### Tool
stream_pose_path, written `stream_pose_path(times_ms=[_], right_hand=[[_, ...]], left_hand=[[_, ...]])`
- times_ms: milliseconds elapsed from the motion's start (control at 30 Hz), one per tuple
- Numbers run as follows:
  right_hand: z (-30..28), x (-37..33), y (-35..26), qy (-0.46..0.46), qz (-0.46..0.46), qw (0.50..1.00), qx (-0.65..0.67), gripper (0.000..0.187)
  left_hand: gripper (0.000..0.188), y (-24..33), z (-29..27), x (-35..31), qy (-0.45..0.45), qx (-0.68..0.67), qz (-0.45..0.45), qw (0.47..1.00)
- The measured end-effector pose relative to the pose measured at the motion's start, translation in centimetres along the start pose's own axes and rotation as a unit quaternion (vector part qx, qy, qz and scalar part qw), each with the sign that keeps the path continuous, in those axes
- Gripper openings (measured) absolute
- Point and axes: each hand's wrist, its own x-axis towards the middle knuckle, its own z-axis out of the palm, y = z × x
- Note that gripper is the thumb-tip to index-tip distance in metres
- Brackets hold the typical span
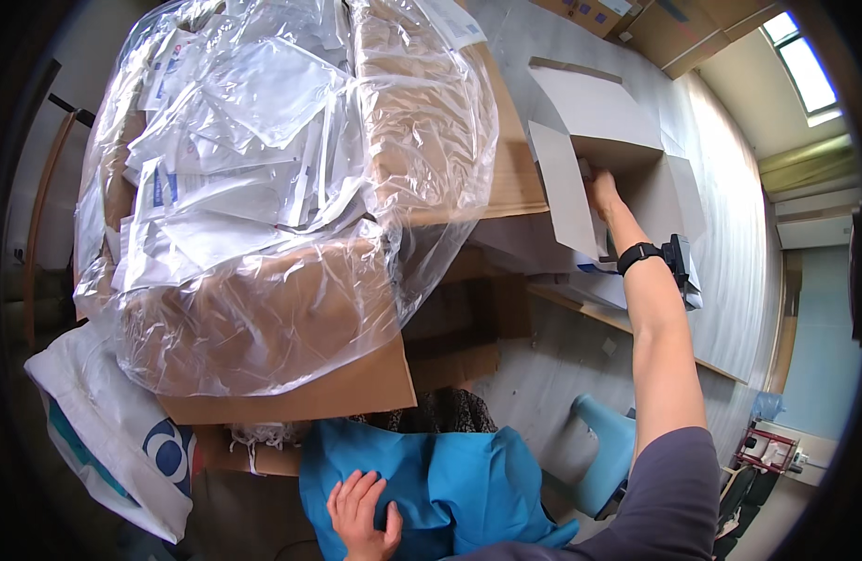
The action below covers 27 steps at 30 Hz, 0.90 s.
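Observation:
My right arm stretches far forward, and my right hand (602, 194) is inside an open cardboard box (641, 178) with pale flaps folded out. It is close to the box's left inner wall, its fingertips too small and shaded to show what they hold, if anything. A black strap with a small device (657, 255) circles that wrist. My left hand (359, 517) lies with fingers stretched out on blue cloth (394, 458) over my lap, holding nothing. In front of me stands a large brown carton (263, 309) lined with clear plastic, full of white flat packets (253, 178).
A white sack (113, 430) slumps at the lower left beside the carton. Another open brown box (459, 346) is low in the middle. A blue chair (595, 449) stands under my right arm. More cartons (693, 33) are by the far wall.

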Motion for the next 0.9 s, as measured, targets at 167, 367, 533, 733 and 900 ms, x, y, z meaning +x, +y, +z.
stream_pose_path(times_ms=[167, 367, 533, 733, 900], right_hand=[[-7.5, -4.8, -6.2, 0.107, -0.072, 0.986, -0.107, 0.046], [-16.6, -12.9, -15.0, 0.283, -0.189, 0.925, 0.172, 0.039], [-20.3, -28.9, -20.6, 0.078, -0.116, 0.871, 0.471, 0.024], [-16.5, -50.3, -19.6, -0.251, 0.069, 0.757, 0.6, 0.017], [-8.5, -64.9, -14.1, -0.216, 0.255, 0.66, 0.673, 0.026]], left_hand=[[0.037, -1.5, 1.2, -1.3, 0.009, 0.008, 0.01, 1.0], [0.035, -0.9, 1.2, -2.9, 0.058, -0.002, 0.041, 0.997], [0.036, -0.6, 1.9, -4.2, 0.091, -0.003, 0.093, 0.991], [0.052, 3.8, 0.1, -6.6, 0.0, -0.451, 0.022, 0.892], [0.04, 6.4, -0.6, -10.5, -0.252, -0.542, -0.026, 0.802]])
